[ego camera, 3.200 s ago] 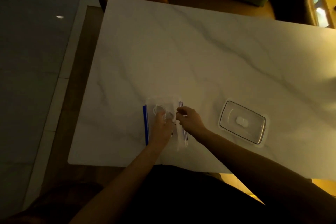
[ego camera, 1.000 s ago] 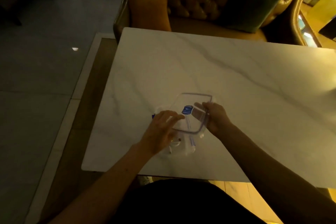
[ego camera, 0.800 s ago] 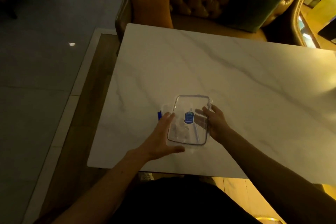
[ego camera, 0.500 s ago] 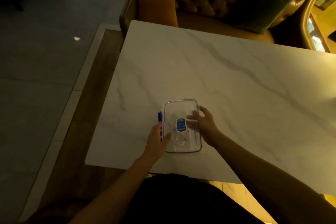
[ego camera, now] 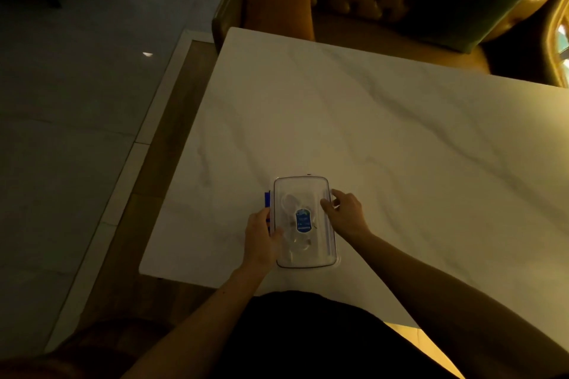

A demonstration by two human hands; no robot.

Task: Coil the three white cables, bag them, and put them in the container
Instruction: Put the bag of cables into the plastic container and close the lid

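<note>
1. Lid (ego camera: 303, 189) is down now: a second ago my right hand (ego camera: 346, 215) held it tilted in the air, and now it lies flat on the container (ego camera: 337, 260).
2. The bagged cables (ego camera: 291, 202) show through it, inside, near the front edge of the table (ego camera: 400, 148).
3. My left hand (ego camera: 261, 237) clasps the container's left side, thumb on top; my right pinches the lid's right rim.
4. I judge that only pressing it shut and latching the blue tab (ego camera: 267, 198) remains.

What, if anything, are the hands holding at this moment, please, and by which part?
The clear container: the left hand grips its left long edge, the right hand its right long edge.
</note>
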